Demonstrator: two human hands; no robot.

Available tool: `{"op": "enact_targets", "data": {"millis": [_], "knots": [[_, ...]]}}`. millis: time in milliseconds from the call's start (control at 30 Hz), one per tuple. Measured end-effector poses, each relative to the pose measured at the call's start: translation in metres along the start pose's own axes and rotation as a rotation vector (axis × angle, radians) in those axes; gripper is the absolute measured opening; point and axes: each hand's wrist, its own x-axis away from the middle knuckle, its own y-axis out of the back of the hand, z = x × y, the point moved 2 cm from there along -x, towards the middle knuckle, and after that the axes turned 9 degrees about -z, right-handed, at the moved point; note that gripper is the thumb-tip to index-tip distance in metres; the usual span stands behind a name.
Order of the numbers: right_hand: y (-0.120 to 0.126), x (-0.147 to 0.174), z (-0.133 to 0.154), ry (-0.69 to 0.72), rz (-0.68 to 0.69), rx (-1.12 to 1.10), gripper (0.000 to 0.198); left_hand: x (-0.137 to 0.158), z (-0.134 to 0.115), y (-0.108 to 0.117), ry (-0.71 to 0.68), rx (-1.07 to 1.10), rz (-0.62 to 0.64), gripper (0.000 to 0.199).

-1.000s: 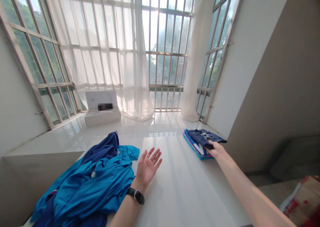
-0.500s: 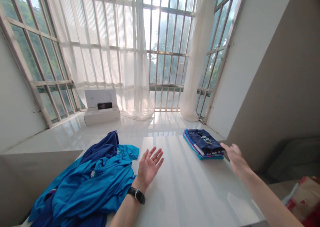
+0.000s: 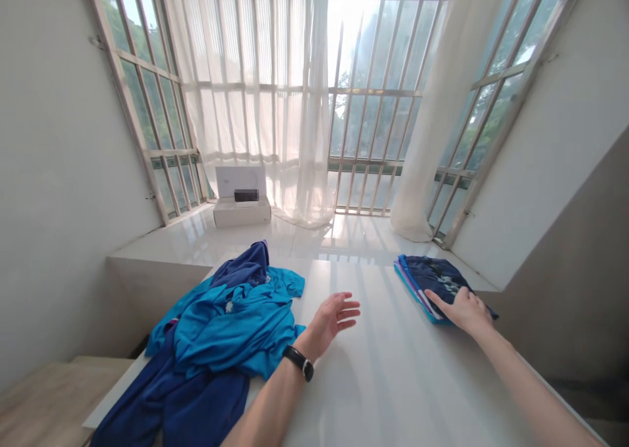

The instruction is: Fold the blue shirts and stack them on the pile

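Note:
My left hand [image 3: 330, 321], with a black-strapped watch at the wrist, hovers above the white table [image 3: 383, 381], fingers apart and holding nothing. Just left of it lies a loose heap of clothes: a bright blue shirt [image 3: 230, 335] over dark blue garments [image 3: 201, 401]. To the right, my right hand [image 3: 466, 309] rests on a stack of folded clothes, thumb spread from the fingers. On top of that stack is a dark navy garment with a pale print [image 3: 432, 273]; light blue and purple layers show below. The fingertips are partly hidden.
A white box [image 3: 242, 212] with a black phone-like object [image 3: 246, 195] on it stands on the window ledge at the back left. Sheer curtains [image 3: 299, 119] hang before barred windows. A wall [image 3: 531, 172] rises beyond the stack.
My right hand has moved from beside the folded stack onto its top. The left hand has turned, its fingers now pointing right. The view has shifted left.

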Motion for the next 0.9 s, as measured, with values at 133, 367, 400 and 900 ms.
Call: {"op": "enact_targets", "data": {"millis": [133, 367, 400, 900], "knots": [[0.012, 0.008, 0.002, 0.068, -0.255, -0.100, 0.112, 0.024, -0.012, -0.012, -0.153, -0.313, -0.062, 0.046], [0.043, 0.072, 0.085, 0.705, -0.704, -0.585, 0.050, 0.089, -0.077, 0.033, -0.626, -1.242, -0.306, 0.018], [0.042, 0.084, 0.101, 0.762, -0.678, -0.648, 0.045, 0.091, -0.086, 0.047, -0.621, -1.402, -0.409, 0.019], [-0.013, 0.162, 0.170, 0.967, -0.273, -0.872, 0.030, 0.042, -0.083, 0.056, -0.530, -1.773, -0.419, 0.022]]}}
